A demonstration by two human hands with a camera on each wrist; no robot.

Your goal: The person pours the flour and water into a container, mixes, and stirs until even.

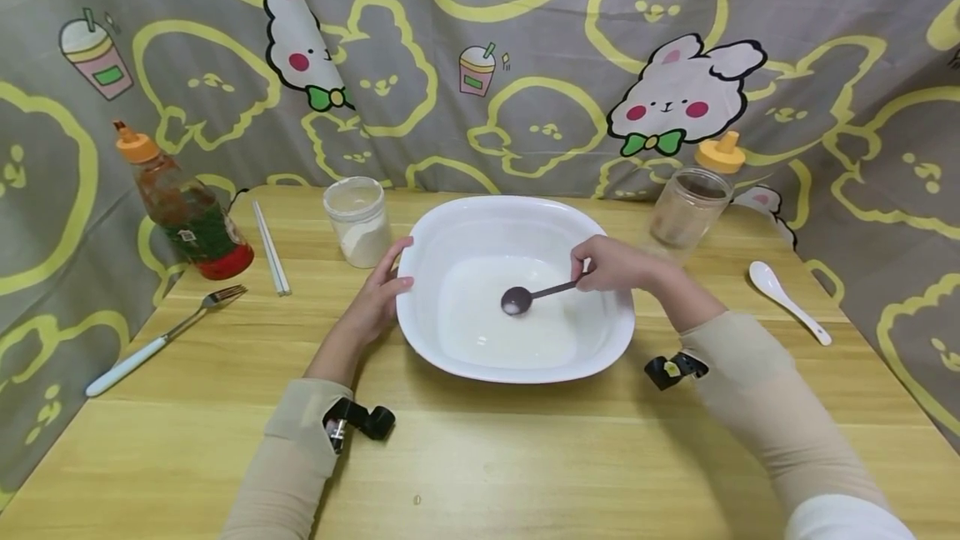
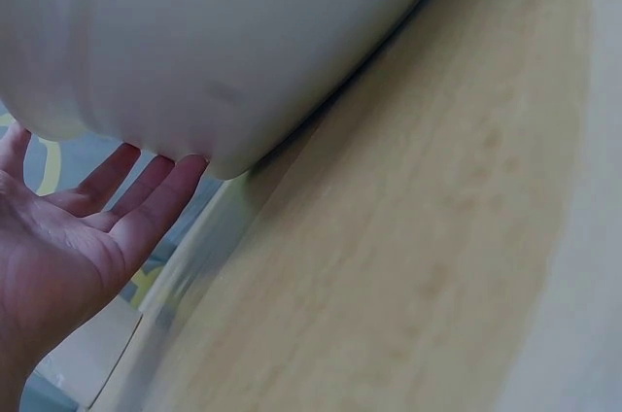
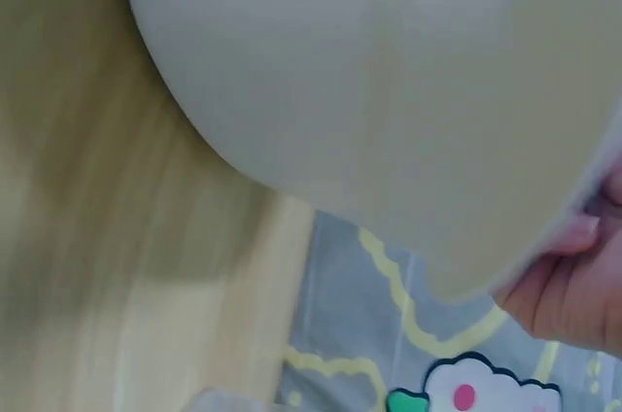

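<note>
Sleeves in beige lead forward over the wooden counter (image 1: 480,457) to both hands at a white bowl (image 1: 517,215) in the middle. The left hand (image 1: 375,302) lies against the bowl's left wall with its fingers (image 2: 146,203) straight and released, steadying rather than gripping; the left wrist view shows them flat under the rim. The right hand (image 1: 611,263) reaches over the right rim and pinches the handle of a dark metal spoon (image 1: 528,297), whose head rests in a shallow pool of white liquid on the bowl's floor. Judging from this, a brisk stir could slop liquid up the low sloping wall, and since the left hand only leans on the bowl, a hard push from the spoon could slide it across the smooth counter. Further out lie a fork (image 1: 161,338) with a pale handle and a pair of white chopsticks (image 1: 271,247) to the left, and a white ceramic spoon (image 1: 789,300) to the right. Beyond stand a sauce bottle (image 1: 183,207) with an orange cap, an open jar of white powder (image 1: 357,222) and a jar of brown powder (image 1: 686,208) with a yellow cap behind it. The bottle's label is too small to read; no other writing shows.
</note>
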